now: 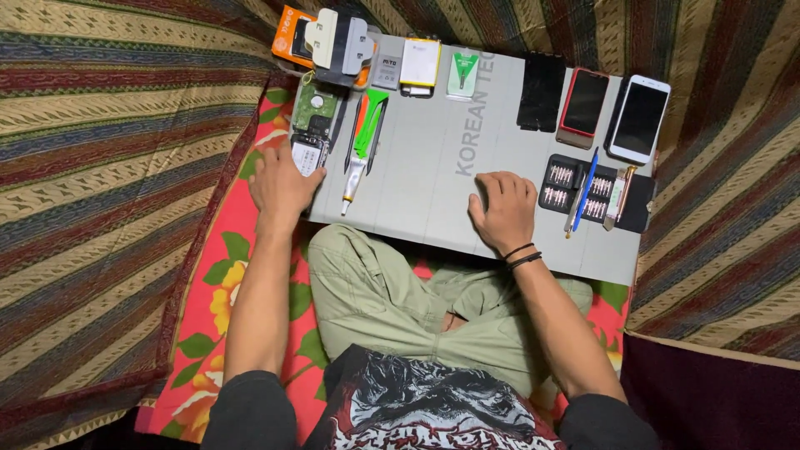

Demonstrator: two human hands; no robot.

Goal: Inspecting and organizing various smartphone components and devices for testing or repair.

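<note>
Left hand (282, 185): fingers together, flat at the grey work mat's (433, 158) left edge, touching a small phone part (307, 153).
Right hand (502, 208): fingers slightly spread, palm down mid-mat, beside the screwdriver bit case (560, 183).
Care: press evenly so the mat stays flat.

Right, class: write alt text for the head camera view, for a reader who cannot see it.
A seated person rests the left hand and right hand flat on a grey work mat laid with three phones, a screwdriver bit set and small repair tools.
</note>
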